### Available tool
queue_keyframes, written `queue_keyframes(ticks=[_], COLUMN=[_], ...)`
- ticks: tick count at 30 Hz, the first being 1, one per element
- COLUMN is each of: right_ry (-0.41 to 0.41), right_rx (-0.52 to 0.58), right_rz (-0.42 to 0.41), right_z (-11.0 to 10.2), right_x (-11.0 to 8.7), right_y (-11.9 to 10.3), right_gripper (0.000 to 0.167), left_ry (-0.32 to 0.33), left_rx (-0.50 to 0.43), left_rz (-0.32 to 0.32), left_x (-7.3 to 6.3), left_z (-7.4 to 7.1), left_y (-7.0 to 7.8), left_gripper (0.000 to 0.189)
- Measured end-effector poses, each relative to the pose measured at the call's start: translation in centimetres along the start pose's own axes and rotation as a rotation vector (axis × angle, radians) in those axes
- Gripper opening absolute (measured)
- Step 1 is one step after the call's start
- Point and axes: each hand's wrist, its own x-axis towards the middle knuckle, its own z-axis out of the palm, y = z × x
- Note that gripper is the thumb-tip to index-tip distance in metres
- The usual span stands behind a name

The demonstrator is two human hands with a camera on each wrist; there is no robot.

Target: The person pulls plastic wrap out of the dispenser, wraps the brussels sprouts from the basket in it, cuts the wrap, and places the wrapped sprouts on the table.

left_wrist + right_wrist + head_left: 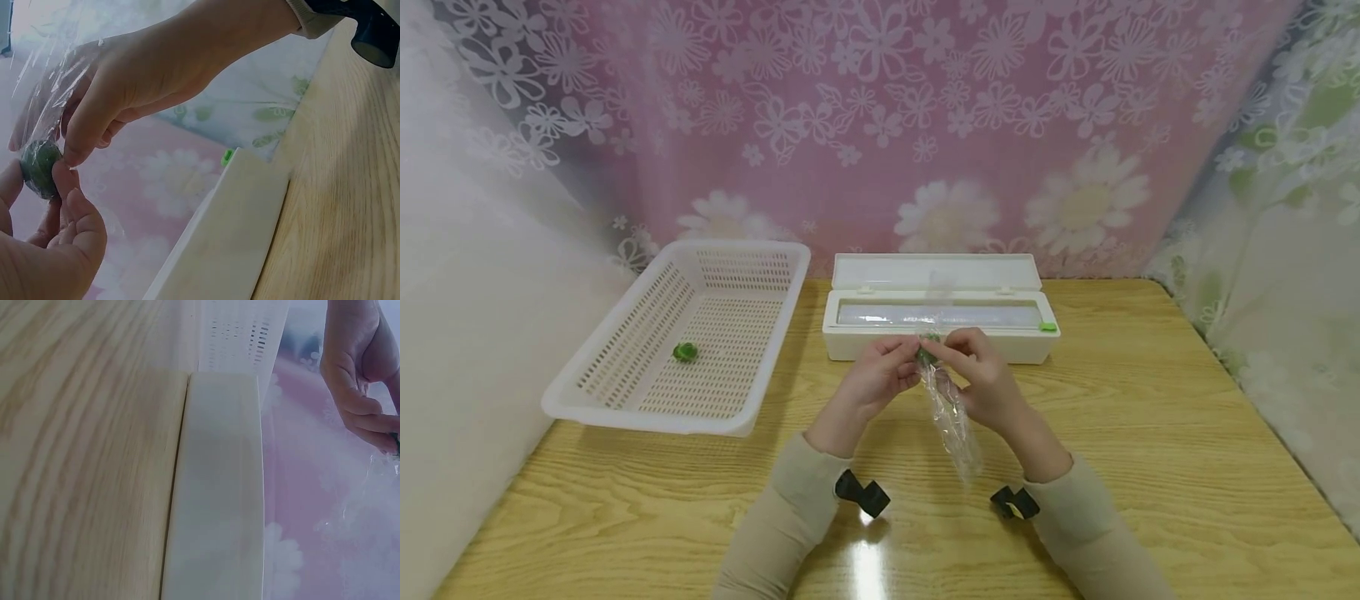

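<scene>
A: What's gripped, & why?
B: 1 wrapped green item [928, 350] is pinched in the fingers of the L hand [880, 379], prob. so it's kept steady. Film [953, 429] right beside it is pinched by R hand [992, 387] fingers, prob. for tension.
A: Where's it held?
B: Over the worktop [1150, 467], nr the front of the film box [850, 346]. Lid [880, 271] is swung back, presumably so the roll [880, 315] can be reached.
A: Qty?
B: Green items, 2: 1 held, 1 loose item [685, 352] in the basket [655, 422]. Basket, box, roll: 1 ea.
</scene>
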Motion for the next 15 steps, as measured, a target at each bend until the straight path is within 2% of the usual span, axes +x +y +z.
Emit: queue_keyframes(ticks=[3,5,10,12,15], right_ry=[-0.004,0.01,0.107,0.154,0.21], right_rx=[0.001,0.016,-0.014,-0.054,-0.044], right_rz=[0.002,0.015,-0.013,-0.044,-0.044], right_z=[0.04,0.1,0.4,0.51,0.6], right_x=[0.02,-0.09,-0.09,0.04,0.2], right_y=[-0.18,-0.27,-0.3,-0.26,-0.27], right_gripper=[0.028,0.021,0.014,0.023,0.024], left_ry=[0.016,0.009,0.004,0.013,0.022], left_rx=[0.007,0.003,-0.027,-0.027,-0.023], left_rz=[0.002,-0.004,-0.006,0.009,0.04], left_x=[0.05,0.1,0.17,0.12,0.01], left_z=[0.01,0.08,0.41,0.56,0.74], left_y=[-0.19,-0.39,-0.71,-0.73,-0.77], left_gripper=[0.031,0.032,0.034,0.034,0.029])
